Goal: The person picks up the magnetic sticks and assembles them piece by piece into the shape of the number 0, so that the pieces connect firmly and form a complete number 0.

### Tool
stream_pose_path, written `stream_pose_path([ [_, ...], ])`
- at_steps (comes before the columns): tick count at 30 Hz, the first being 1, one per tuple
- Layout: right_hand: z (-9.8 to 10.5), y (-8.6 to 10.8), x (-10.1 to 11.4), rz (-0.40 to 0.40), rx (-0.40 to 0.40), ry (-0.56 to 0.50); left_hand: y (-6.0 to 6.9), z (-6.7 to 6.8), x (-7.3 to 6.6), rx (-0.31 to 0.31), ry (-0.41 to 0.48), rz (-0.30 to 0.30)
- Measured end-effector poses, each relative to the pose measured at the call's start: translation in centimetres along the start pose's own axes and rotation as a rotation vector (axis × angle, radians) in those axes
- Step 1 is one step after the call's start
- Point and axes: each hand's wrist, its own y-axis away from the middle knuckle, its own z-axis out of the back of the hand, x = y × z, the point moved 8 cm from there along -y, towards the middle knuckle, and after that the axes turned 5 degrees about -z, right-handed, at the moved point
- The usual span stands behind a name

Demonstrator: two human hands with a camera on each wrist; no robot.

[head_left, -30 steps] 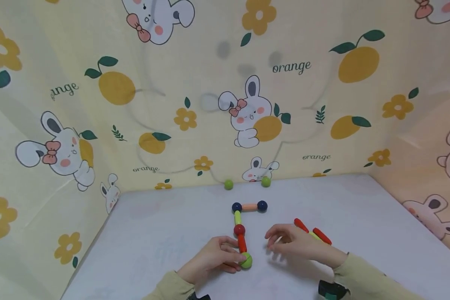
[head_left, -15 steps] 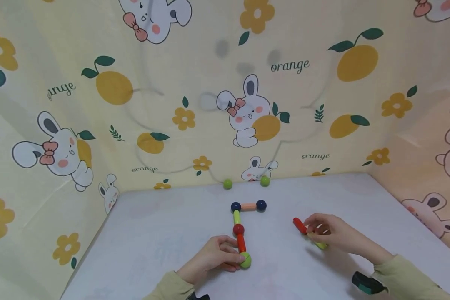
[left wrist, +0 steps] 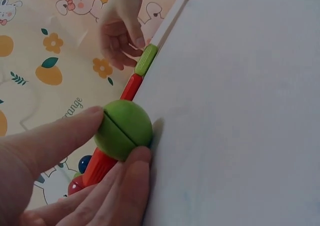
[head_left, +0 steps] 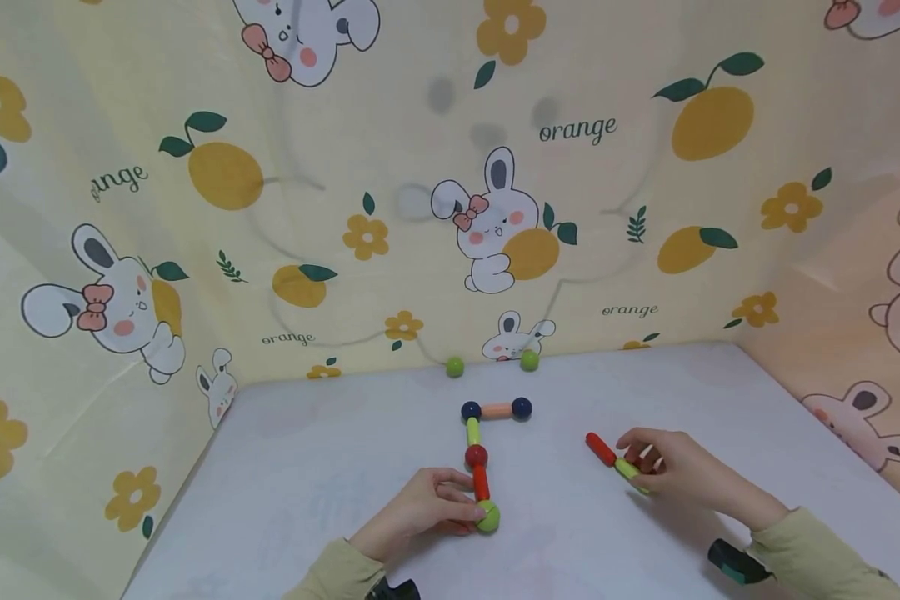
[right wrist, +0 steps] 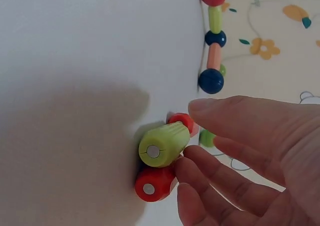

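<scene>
Take the red ball [head_left: 476,457] on the worktop [head_left: 285,483] as reference. To its left, on the near side, the left hand [head_left: 429,504] grasps the near green ball [head_left: 487,517] between thumb and fingers; this ball ends the chain closest to the person. Beyond the red ball and slightly left, by the worktop's far edge, sits a far green ball [head_left: 455,367]. From the red ball, a chain red rod [head_left: 481,483] runs to the near green ball, and a chain green rod [head_left: 473,431] runs away to the corner blue ball [head_left: 471,411]. A peach rod [head_left: 497,411] then leads right, beyond the red ball, to the end blue ball [head_left: 522,407]; a second far green ball [head_left: 529,360] lies farther back. Well to the right of the red ball are the spare rods: a loose red rod [head_left: 601,449], a loose green rod [head_left: 628,471] meeting its near end, and, in the right wrist view, another red rod [right wrist: 161,180] alongside the green. Farthest right, the right hand [head_left: 678,471] appears released, fingers loosely curved about the green rod; contact cannot be confirmed. Judged step: selecting a rod to extend the chain. The next move probably calls for pinching one rod, separating it from its neighbours, and offering its end to the steadied near green ball.
</scene>
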Motion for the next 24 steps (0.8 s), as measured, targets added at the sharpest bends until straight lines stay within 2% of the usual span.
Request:
stream_pose_path([
  [6,-0.2,0.0,0.2,0.017,0.007,0.046,0.0,0.3,-0.3,0.029,0.006,-0.03],
  [9,-0.5,0.0,0.5,0.037,0.029,0.056,-0.1,0.4,-0.2,0.035,0.01,-0.024],
  [18,-1.2,-0.1,1.0,0.124,0.076,0.041,-0.2,0.4,-0.2,0.03,-0.017,-0.018],
  [24,-1.8,-0.4,0.9,0.136,0.117,0.026,-0.2,0.4,-0.3,0.041,0.005,-0.023],
])
